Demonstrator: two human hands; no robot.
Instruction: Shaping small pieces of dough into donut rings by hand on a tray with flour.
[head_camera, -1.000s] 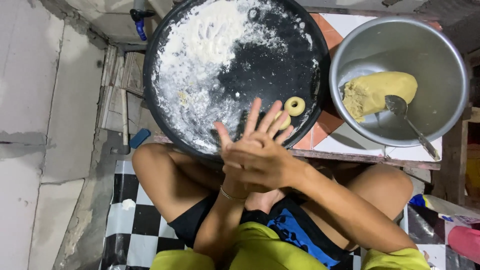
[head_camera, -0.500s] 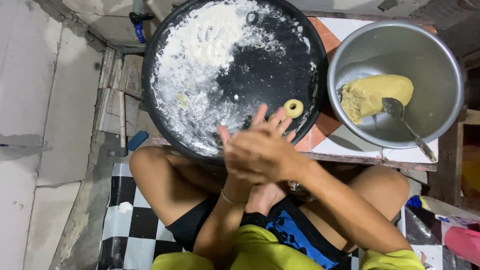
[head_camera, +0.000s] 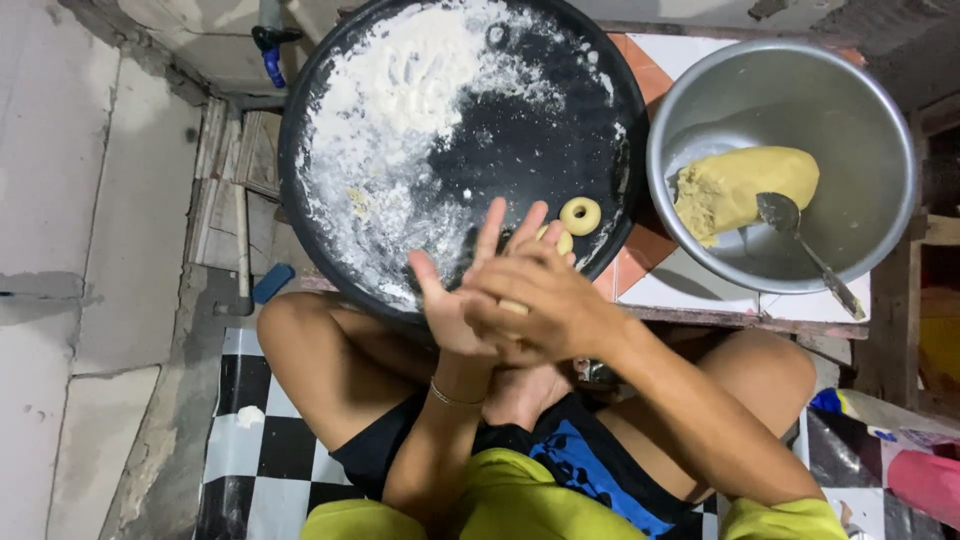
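While the left hand (head_camera: 470, 300) lies palm to palm under the right hand (head_camera: 545, 300), both are pressed together on a small piece of yellow dough (head_camera: 514, 307), only a sliver of which shows between them. At 12 o'clock from the hands sits a floured black tray (head_camera: 560, 130) holding 1 dough ring (head_camera: 580, 215). At 2 o'clock, a metal bowl (head_camera: 870, 130) holds a dough lump (head_camera: 745, 185) and a spoon (head_camera: 800, 245).
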